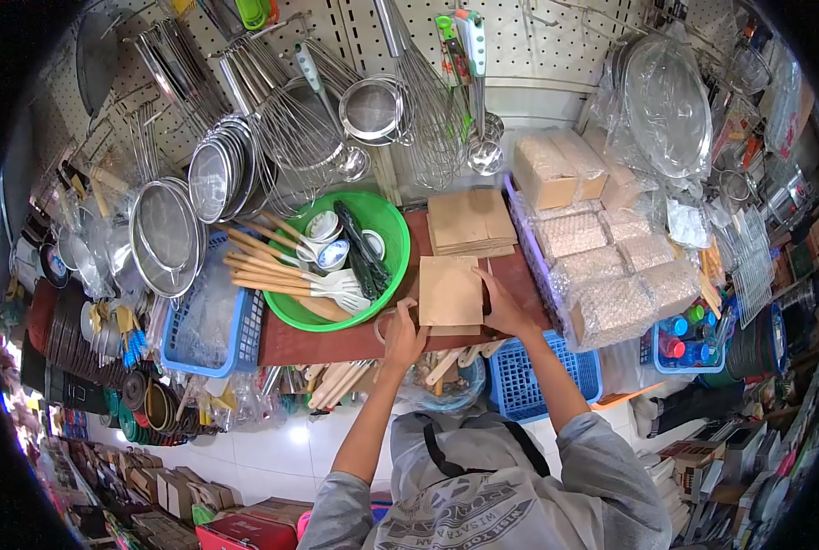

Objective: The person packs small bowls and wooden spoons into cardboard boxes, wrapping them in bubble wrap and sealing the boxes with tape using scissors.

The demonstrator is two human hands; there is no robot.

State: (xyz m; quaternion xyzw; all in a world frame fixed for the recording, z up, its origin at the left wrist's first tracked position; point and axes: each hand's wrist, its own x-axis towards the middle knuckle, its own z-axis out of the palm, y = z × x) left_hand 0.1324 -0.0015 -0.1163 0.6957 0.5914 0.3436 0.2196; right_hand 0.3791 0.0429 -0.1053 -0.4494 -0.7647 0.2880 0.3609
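A small brown cardboard box [451, 291] is held upright between my two hands at the front of the reddish-brown tabletop [336, 343]. My left hand [405, 336] grips its left side near the lower corner. On the right side, my right hand [504, 308] is closed around the edge, with the fingers partly hidden. Just behind lies a stack of flat brown cardboard pieces [470, 220]. Left of my hands is a green basin [396, 225] with white-headed, wooden-handled spatulas [286, 277], small bowls [332, 255] and dark plastic-wrapped items [362, 252].
A purple crate [536, 246] with several bubble-wrapped boxes [602, 266] borders the right. Blue baskets stand at left [244, 335] and below right [556, 367]. Whisks [428, 119] and strainers [166, 234] hang from the pegboard. A red box [254, 530] is on the floor.
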